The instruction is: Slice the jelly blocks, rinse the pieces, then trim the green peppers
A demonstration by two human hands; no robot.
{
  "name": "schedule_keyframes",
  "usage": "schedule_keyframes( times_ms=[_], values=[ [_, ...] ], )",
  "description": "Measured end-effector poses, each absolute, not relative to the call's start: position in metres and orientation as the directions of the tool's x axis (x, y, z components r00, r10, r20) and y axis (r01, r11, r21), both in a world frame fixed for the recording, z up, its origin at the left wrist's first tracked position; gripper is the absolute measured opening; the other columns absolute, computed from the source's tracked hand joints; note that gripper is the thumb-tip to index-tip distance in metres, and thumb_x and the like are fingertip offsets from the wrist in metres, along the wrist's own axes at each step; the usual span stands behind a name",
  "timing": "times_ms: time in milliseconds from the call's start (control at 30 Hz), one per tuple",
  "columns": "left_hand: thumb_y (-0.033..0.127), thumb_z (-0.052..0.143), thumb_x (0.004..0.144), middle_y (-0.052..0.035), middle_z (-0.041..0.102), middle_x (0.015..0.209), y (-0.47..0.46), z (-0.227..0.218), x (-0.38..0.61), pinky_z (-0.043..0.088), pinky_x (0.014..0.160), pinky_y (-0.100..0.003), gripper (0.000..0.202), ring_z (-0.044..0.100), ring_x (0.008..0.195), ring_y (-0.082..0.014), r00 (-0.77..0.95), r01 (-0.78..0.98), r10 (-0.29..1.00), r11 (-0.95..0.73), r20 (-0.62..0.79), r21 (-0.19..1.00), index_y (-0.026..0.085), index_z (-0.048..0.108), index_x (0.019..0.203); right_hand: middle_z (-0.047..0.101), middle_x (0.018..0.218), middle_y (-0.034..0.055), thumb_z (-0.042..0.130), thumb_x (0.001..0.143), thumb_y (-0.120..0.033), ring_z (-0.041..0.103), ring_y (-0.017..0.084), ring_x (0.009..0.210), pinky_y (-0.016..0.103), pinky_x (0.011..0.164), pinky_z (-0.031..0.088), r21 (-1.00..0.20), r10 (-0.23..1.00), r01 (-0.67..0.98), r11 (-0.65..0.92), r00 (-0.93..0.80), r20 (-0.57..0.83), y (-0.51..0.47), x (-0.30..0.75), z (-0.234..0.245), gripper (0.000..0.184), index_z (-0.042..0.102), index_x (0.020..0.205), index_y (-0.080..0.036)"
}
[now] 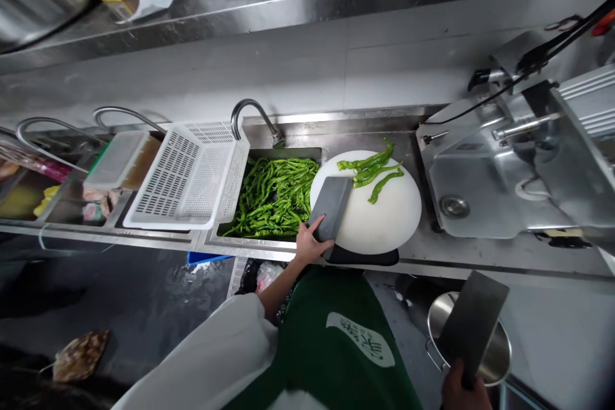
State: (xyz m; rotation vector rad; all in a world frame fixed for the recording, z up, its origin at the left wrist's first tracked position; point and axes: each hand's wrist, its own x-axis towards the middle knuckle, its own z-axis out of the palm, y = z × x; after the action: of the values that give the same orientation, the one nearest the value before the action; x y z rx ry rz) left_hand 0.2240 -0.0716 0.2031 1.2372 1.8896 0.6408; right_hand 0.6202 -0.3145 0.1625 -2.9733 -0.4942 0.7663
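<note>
My left hand [311,242] grips the handle end of a grey cleaver [330,207] that lies across the left edge of a round white cutting board [384,224]. A few green chili peppers [372,170] lie at the board's far side. My right hand [464,389] is low at the bottom right, closed round the handle of a second cleaver [473,323] whose blade points up and away, over a steel pot [497,359] on the floor. Left of the board, a sink [269,242] holds a heap of green peppers [273,195].
A white perforated basket [189,173] leans over the neighbouring sink, with a faucet [252,112] behind. A metal slicing machine [509,173] stands on the counter at the right. Bins with food sit at the far left. I wear a green apron over white sleeves.
</note>
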Motion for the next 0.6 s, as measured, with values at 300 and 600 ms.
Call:
schedule_keyframes(
  times_ms=[300, 600],
  values=[
    [0.045, 0.086, 0.07, -0.0143, 0.044, 0.138, -0.079, 0.195, 0.263, 0.039, 0.106, -0.045, 0.108, 0.051, 0.126, -0.037, -0.303, 0.885, 0.886, 0.398, -0.35, 0.241, 0.038, 0.034, 0.165, 0.053, 0.058, 0.0067, 0.033, 0.083, -0.074, 0.069, 0.043, 0.08, 0.051, 0.075, 0.055, -0.197, 0.549, 0.521, -0.831, 0.711, -0.44, -0.264, 0.628, 0.181, 0.042, 0.037, 0.073, -0.034],
    [0.045, 0.082, 0.076, -0.0179, 0.033, 0.156, -0.037, 0.2, 0.283, 0.037, 0.109, -0.053, 0.113, 0.047, 0.132, -0.0427, -0.306, 0.9, 0.88, 0.392, -0.363, 0.191, 0.039, 0.019, 0.169, 0.06, 0.063, 0.0059, 0.037, 0.086, -0.072, 0.07, 0.043, 0.072, 0.056, 0.072, 0.054, -0.221, 0.702, 0.682, -0.697, 0.587, -0.402, -0.216, 0.654, 0.191, 0.041, 0.053, 0.085, -0.035]
  ],
)
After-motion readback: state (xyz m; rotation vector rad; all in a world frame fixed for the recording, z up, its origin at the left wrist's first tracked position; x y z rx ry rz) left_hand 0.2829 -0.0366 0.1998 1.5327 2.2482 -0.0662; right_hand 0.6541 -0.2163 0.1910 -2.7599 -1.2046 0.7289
